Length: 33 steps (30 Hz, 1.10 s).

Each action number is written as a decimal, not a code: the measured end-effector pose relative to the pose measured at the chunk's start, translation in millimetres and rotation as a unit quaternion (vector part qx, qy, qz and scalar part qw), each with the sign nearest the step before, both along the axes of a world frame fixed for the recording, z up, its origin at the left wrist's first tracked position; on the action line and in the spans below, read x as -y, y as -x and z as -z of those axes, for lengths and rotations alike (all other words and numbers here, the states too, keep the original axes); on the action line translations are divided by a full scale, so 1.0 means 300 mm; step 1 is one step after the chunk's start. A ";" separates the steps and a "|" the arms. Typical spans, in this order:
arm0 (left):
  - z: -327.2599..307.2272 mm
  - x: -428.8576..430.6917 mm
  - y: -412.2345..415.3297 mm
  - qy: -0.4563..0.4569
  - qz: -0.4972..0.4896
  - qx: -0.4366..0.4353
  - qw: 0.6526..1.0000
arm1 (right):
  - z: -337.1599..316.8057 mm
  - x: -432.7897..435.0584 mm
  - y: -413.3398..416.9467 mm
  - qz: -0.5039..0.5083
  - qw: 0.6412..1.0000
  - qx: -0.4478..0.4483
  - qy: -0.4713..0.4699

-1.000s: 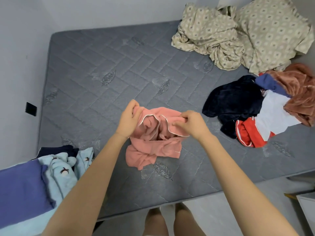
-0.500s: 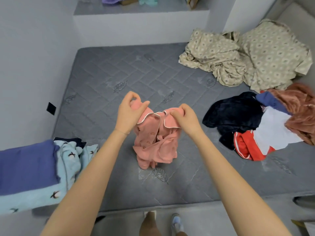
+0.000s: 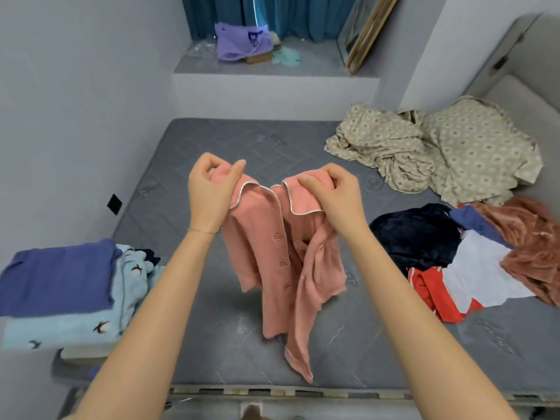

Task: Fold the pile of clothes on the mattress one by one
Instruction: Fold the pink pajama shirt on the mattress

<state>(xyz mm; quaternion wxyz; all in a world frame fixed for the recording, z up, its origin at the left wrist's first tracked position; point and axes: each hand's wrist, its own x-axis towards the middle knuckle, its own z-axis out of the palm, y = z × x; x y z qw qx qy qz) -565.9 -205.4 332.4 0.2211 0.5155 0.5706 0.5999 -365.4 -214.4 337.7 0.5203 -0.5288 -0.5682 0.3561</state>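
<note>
While both the left hand [image 3: 212, 189] and right hand [image 3: 328, 194] pinch the pink pajama top [image 3: 281, 253] at its shoulders in mid-frame, spreading them apart should hang it flat.

**What lies where on the bed**

Ctr: mattress [image 3: 218, 344]. Above its middle hangs a top [image 3: 272, 253], held up by L hand [image 3: 209, 192] at 11 o'clock & R hand [image 3: 333, 195] at 1. On mattress: folded stack [image 3: 60, 283] at 8, unfolded pile [image 3: 472, 259] at 3, crumpled bedding [image 3: 439, 150] behind it at 2. Ledge [image 3: 318, 62] behind mattress at 12, w/ bag [image 3: 242, 40] & leaning frame [image 3: 366, 31] on it.
</note>
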 end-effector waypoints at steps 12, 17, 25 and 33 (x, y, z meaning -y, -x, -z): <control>0.524 -0.319 0.136 0.222 0.077 -0.090 0.968 | 0.512 -0.301 0.080 0.015 0.977 0.150 0.148; 0.815 -0.494 0.128 0.293 0.095 -0.069 0.949 | 0.815 -0.437 0.076 0.065 0.962 0.166 0.205; 1.259 -0.771 0.110 0.265 0.076 -0.071 0.959 | 1.227 -0.699 0.110 0.128 0.951 0.150 0.238; 1.602 -0.818 0.099 0.260 0.177 -0.365 0.876 | 1.520 -0.782 0.097 0.088 0.936 0.216 0.265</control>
